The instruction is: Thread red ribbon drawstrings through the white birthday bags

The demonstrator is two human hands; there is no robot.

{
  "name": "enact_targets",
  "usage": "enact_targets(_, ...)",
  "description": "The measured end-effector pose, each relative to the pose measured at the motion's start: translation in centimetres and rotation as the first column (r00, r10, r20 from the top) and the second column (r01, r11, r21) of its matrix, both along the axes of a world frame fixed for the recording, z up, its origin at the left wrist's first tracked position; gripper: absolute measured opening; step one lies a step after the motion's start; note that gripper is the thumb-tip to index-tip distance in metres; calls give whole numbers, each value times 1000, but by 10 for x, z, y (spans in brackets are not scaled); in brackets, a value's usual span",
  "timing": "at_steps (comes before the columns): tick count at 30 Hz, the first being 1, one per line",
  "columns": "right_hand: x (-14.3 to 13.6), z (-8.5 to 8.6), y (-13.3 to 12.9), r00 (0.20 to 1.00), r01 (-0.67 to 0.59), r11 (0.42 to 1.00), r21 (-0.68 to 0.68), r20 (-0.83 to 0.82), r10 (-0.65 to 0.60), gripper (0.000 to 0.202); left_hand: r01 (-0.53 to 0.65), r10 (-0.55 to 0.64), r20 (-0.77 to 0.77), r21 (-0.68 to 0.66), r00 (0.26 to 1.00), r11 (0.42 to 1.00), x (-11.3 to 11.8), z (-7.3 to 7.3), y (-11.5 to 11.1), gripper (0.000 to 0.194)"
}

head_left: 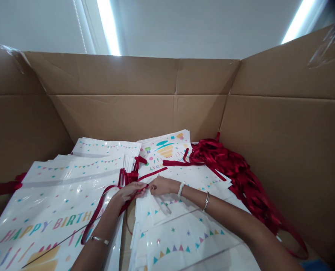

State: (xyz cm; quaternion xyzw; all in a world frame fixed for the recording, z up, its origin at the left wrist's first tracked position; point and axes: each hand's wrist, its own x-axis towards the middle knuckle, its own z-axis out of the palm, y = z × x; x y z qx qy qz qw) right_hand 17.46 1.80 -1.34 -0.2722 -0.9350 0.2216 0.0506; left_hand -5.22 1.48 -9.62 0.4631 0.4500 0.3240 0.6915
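1. Nearest: left stack point(51, 203) of glossy white printed pieces, "HAPPY BIRTH…" legible; right stack point(181, 237), bunting print, beside it, with a narrow gap between. The forearms reach in over both.
2. Red ribbon point(125, 207): at the fingertips, above the gap. One length passes under the left hand; a loop hangs over the left stack, by the left forearm.
3. Technique (judgement): work the ribbon with fingertips only, one hand steadying while the other adjusts. Keep the band flat and untwisted; keep the loose loop clear of the forearm, and pull gently so the sheets' edges don't crease.
4. Grip, left hand point(132, 191): thumb and fingers closed in a pinch, ribbon between the tips.
5. Grip, right hand point(163, 185): fingers curled, tips close to the left's; cannot tell whether ribbon is inside.
6. Just beyond: a ribbon bunch point(129, 176) at the left stack's inner edge.
7. Farther, right: ribbon heap point(226, 162) against the box side.
8. Farthest inside: back wall of the cardboard box point(113, 116).
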Motion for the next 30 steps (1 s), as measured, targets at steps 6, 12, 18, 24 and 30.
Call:
enact_targets(6, -10, 4, 12, 989, 48, 967, -249, 147, -11, 13, 50, -49, -16, 54, 999, 997, -3, -5, 3, 41)
enact_targets(12, -12, 3, 16, 989, 93, 884, -459, 143, -30, 10, 56, -56, -13, 47, 998, 997, -4, -7, 4, 37)
enact_targets(18, -19, 4, 14, 981, 99, 951, -293, 188, -44, 5, 60, -60, -2, 49, 998, 997, 0, -1, 1, 38)
enact_targets(24, -25, 4, 13, 964, 206, 902, -381, 239, -119, 4, 39, -39, 6, 31, 999, 999, 0, -1, 1, 41)
enact_targets(30, -29, 1, 5, 930, 339, 896, -288, 245, -273, 9, -33, 33, 8, -28, 999, 999, 1, 4, -3, 45)
